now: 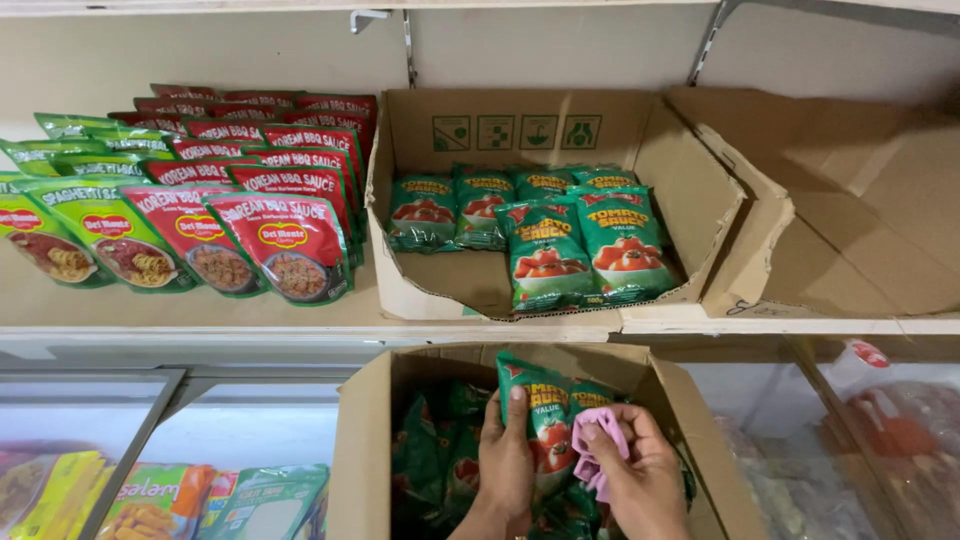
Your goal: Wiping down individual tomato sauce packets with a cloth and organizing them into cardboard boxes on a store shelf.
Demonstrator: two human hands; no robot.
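far left shelf: green sauce pouches (70, 215) in leaning rows, face up, running off the left edge.
left shelf: red sauce pouches (265, 195) just beside the green ones, stacked in overlapping rows, front row nearest the shelf edge.
lower left: glass-lidded freezer (150, 420) below the shelf (200, 310); yellow, orange and green packs show through the glass.
centre shelf: open cardboard tray box (560, 130) with a cut-down front; green tomato pouches inside (585, 245), a row along the back, two bigger-looking ones lying forward on the right, front left of the box bare.
lower centre: open carton (365, 450) below the shelf edge, more green pouches piled inside it.
left hand (505, 455): inside the carton, fingers curled round the left edge of the held pouch, thumb up on its front face. Closed grip.
held pouch (545, 420): green tomato pouch, upright, tilted a little left, top above the pile; it sits between the two hands, touching both.
right hand (640, 470): just right of the pouch, closed on a pink cloth (600, 450), cloth pressed against the pouch's right side.
right shelf: empty flattened cardboard box (850, 210), touching the tray box.
lower right: second freezer lid (880, 430), reddish bagged goods blurred under the glass.
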